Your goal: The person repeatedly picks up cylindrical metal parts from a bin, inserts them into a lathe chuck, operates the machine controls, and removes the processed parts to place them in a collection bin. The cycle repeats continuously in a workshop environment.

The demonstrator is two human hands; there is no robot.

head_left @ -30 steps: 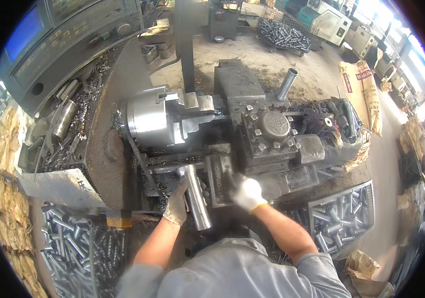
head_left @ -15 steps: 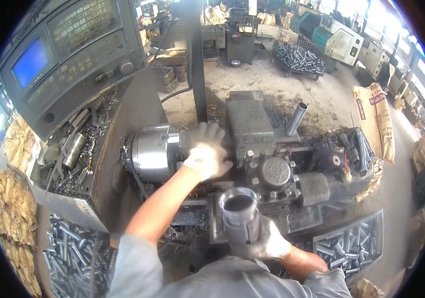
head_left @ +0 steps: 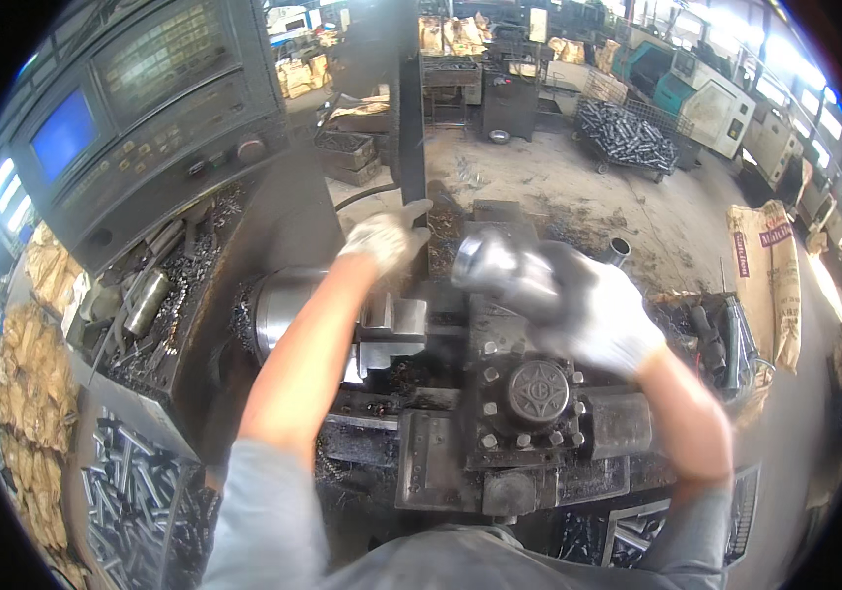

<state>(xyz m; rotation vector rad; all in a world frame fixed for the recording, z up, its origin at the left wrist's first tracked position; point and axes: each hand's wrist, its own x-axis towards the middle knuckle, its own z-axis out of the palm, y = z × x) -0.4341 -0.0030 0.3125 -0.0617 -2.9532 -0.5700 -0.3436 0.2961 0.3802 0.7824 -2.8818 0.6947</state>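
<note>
One blurred, shiny tube (head_left: 488, 265) is in your gloved right hand (head_left: 603, 320), above the tool post (head_left: 539, 391); your grip is closed around it, though blur hides exactly where each finger sits. The tube's free end points left. Your gloved left hand (head_left: 380, 241) hangs above the chuck (head_left: 278, 313), near that end, fingers spread and pointing right. More tubes (head_left: 131, 501) lie heaped at your lower left.

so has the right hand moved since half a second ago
Yes: judged against the machine's round cap, the right hand went from its near side to beyond it, higher in the picture.
</note>
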